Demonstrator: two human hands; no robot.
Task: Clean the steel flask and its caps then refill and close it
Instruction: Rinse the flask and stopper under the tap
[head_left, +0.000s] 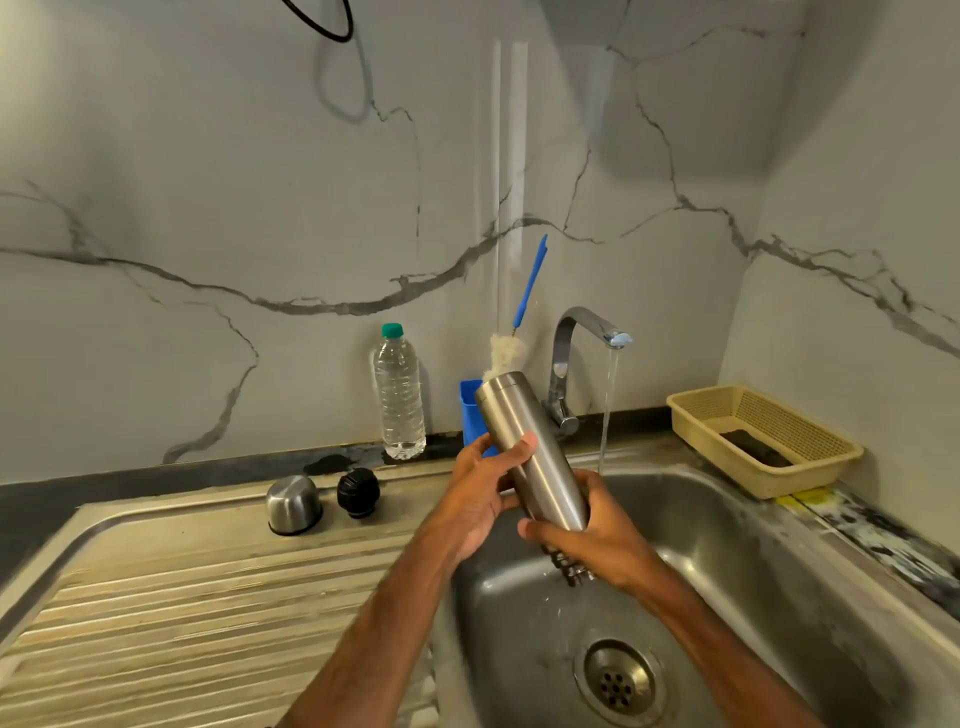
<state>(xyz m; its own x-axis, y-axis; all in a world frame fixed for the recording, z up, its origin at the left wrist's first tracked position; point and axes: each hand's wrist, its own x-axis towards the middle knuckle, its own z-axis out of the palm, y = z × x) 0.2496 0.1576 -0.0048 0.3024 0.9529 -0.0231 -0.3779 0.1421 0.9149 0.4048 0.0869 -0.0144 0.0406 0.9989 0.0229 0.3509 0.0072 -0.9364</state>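
The steel flask (530, 447) is tilted over the sink basin (737, 561), its closed base up and to the left and its mouth end down. My left hand (483, 493) grips the flask's middle. Around the lower end my right hand (608, 540) is wrapped, and the neck pokes out below it with water spilling. The steel outer cap (293, 504) and the black inner cap (358, 491) stand side by side on the drainboard (182, 597) to the left.
The tap (571, 358) runs a thin stream into the basin right of the flask. A blue-handled bottle brush (531, 280) stands in a blue holder (469, 410) behind the flask. A plastic water bottle (399, 395) stands at the wall. A beige basket (763, 441) sits at the right.
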